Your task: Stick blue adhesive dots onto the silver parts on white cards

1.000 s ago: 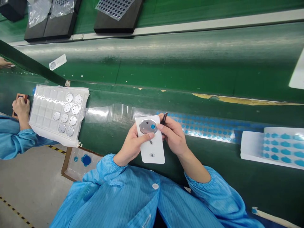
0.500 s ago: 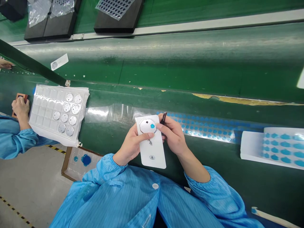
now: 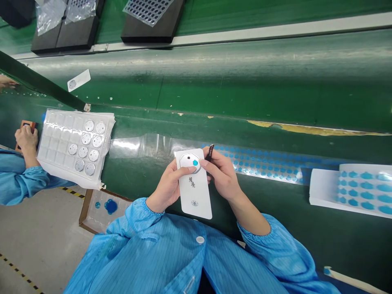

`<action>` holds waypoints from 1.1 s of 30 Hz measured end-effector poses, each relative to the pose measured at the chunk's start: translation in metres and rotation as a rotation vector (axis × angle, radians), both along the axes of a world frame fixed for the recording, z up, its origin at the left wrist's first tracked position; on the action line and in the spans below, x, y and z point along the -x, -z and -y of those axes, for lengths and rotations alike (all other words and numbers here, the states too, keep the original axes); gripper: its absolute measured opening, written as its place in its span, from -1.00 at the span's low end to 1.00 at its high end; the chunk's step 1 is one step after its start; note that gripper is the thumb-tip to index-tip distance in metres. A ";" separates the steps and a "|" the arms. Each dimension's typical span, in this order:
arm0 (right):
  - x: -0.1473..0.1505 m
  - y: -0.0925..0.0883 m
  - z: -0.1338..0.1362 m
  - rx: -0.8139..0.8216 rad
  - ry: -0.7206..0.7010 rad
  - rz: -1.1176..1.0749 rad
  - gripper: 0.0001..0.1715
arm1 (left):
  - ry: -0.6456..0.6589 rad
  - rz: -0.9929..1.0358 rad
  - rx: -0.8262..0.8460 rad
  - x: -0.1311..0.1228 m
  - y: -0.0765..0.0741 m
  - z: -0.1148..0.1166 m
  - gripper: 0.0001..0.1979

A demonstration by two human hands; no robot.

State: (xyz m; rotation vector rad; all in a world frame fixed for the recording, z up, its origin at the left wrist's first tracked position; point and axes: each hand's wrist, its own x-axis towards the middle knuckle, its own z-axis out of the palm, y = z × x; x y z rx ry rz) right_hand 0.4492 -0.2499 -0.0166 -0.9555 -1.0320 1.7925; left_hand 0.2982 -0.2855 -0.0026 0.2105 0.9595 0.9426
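Observation:
My left hand (image 3: 167, 185) grips a white rectangular panel (image 3: 196, 196) by its left edge, thumb lying on the face near a round area. A small blue sticker (image 3: 195, 162) and a dark spot lie in that round area; printed characters run below it. My right hand (image 3: 222, 173) holds the panel's upper right side, its thumb pressed at the edge of the round area. A dark slim tool (image 3: 210, 152) sticks up between the right fingers; its working end is hidden. Behind the right hand lies a clear strip with blue stickers (image 3: 260, 163).
On the left stands a clear tray (image 3: 58, 141) with several round silver parts, near a co-worker's hand (image 3: 27, 141). A sheet of blue stickers (image 3: 364, 188) lies at right. A white panel (image 3: 79, 80) rests on the green belt beyond, and black blocks (image 3: 150, 30) stand farther back.
The panel in my hands has tilted slightly, and my left thumb has slid up into the round area. The panel on the belt has shifted a little to the right.

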 end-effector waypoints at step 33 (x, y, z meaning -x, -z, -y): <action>-0.140 0.002 -0.130 -0.171 0.725 0.582 -0.34 | 0.249 -0.531 -0.493 0.018 0.055 0.015 -0.64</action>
